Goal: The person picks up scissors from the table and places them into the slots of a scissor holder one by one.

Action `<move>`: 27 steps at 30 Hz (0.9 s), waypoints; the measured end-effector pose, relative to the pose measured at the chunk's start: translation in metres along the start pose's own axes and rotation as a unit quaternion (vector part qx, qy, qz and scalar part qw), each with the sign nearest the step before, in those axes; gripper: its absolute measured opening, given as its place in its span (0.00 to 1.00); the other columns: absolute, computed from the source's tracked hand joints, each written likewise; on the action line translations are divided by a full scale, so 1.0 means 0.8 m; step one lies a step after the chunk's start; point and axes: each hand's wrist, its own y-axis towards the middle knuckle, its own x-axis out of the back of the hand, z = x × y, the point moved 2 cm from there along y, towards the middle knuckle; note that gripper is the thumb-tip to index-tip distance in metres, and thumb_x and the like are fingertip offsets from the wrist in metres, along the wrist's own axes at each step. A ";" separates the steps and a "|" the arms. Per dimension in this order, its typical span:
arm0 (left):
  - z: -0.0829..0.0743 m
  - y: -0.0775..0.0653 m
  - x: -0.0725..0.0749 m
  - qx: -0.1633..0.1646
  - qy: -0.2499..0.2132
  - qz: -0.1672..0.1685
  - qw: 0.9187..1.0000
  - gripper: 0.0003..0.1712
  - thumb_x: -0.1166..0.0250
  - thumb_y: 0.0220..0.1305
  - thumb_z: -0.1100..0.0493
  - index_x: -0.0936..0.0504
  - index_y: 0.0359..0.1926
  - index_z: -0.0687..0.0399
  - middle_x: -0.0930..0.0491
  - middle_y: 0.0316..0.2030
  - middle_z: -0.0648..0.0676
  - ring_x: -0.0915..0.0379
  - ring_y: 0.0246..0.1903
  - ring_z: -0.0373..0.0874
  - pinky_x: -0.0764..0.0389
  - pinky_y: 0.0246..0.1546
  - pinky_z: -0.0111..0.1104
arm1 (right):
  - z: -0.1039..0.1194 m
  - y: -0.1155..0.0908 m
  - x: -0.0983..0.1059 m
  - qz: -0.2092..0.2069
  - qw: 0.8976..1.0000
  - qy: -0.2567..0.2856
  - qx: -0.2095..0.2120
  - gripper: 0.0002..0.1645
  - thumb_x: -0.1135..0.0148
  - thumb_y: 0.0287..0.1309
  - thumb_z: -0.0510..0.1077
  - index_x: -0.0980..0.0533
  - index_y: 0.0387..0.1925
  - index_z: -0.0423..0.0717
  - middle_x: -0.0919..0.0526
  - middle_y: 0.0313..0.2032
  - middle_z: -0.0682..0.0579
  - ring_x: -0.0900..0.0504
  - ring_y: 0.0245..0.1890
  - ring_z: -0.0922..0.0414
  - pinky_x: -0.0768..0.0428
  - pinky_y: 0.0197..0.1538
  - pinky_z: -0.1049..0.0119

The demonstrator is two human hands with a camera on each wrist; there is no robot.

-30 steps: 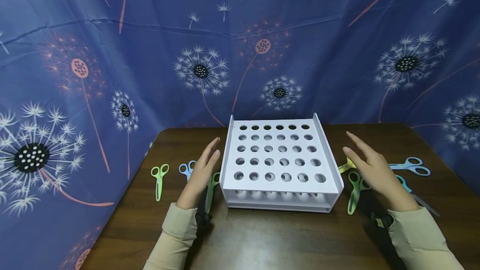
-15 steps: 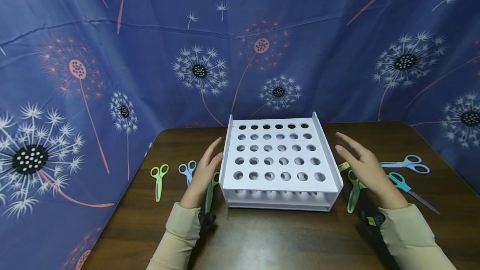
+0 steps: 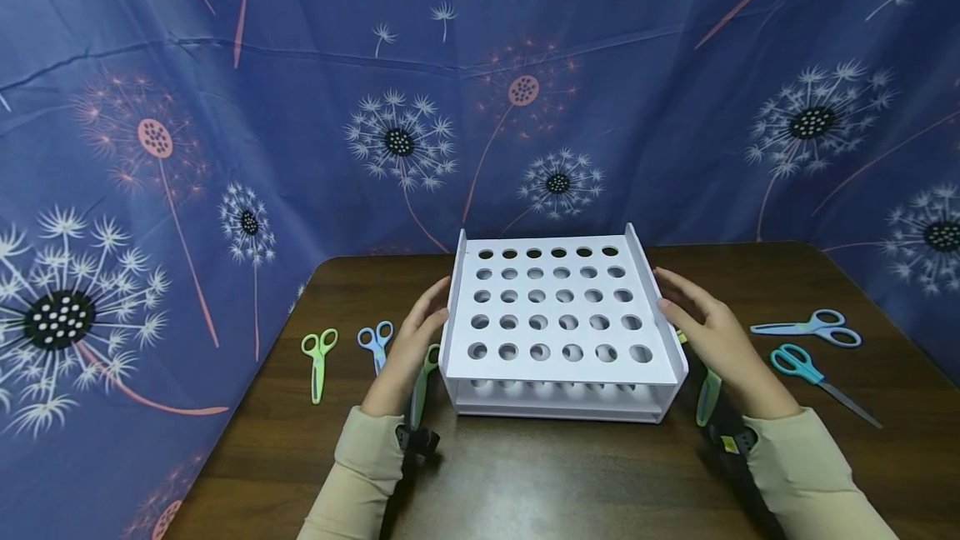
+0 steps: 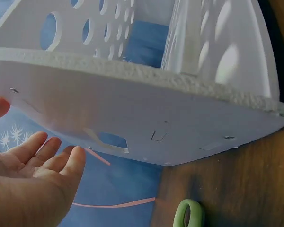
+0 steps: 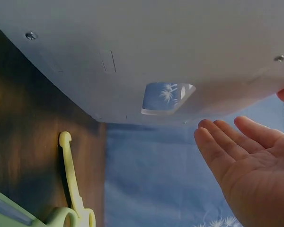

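Note:
A white rack (image 3: 551, 309) with rows of round holes in its top stands on the wooden table. My left hand (image 3: 407, 350) is at its left side panel, fingers extended and slightly bent. In the left wrist view the thumb reaches the edge of that side panel (image 4: 109, 104), while the other fingers (image 4: 52, 156) lie beside its outer face near a cut-out slot. On the other side, my right hand (image 3: 716, 344) is at the right panel with fingers extended. The right wrist view has those fingers (image 5: 222, 137) just off the panel (image 5: 132, 47), near its slot.
Green scissors (image 3: 318, 369) and blue scissors (image 3: 376, 342) lie left of the rack, with another green pair (image 3: 420, 394) by my left wrist. Right of it are partly hidden green scissors (image 3: 707, 398), yellow scissors (image 5: 72, 170), blue scissors (image 3: 810, 328) and teal scissors (image 3: 798, 365). A patterned blue cloth (image 3: 315, 148) hangs behind.
Both hands have moved inward to the rack's sides, the right one travelling farther left. The teal scissors have come into full view. The rack has stayed in place.

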 end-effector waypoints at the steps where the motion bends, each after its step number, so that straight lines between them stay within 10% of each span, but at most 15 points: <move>1: 0.000 0.000 0.000 0.003 -0.009 0.002 1.000 0.29 0.50 0.73 0.56 0.40 0.73 0.49 0.41 0.72 0.55 0.45 0.70 0.53 0.46 0.69 0.51 | -0.001 0.000 0.000 -0.002 1.000 0.001 0.003 0.32 0.49 0.71 0.48 0.40 0.71 0.41 0.30 0.63 0.32 0.31 0.51 0.81 0.29 0.46 0.87; 19: 0.001 0.003 0.000 0.020 -0.048 0.041 0.998 0.28 0.50 0.74 0.58 0.41 0.73 0.51 0.41 0.71 0.56 0.45 0.71 0.51 0.46 0.70 0.49 | -0.008 0.002 -0.003 -0.013 0.999 0.020 0.023 0.29 0.50 0.71 0.44 0.38 0.70 0.40 0.26 0.59 0.43 0.27 0.50 0.78 0.26 0.44 0.84; 27: 0.005 0.004 0.003 0.017 -0.049 0.044 0.998 0.30 0.50 0.74 0.60 0.44 0.73 0.55 0.42 0.72 0.59 0.45 0.71 0.52 0.36 0.64 0.32 | -0.007 0.003 -0.005 -0.006 1.000 0.020 0.014 0.30 0.51 0.72 0.44 0.39 0.71 0.40 0.29 0.60 0.34 0.29 0.50 0.79 0.27 0.45 0.84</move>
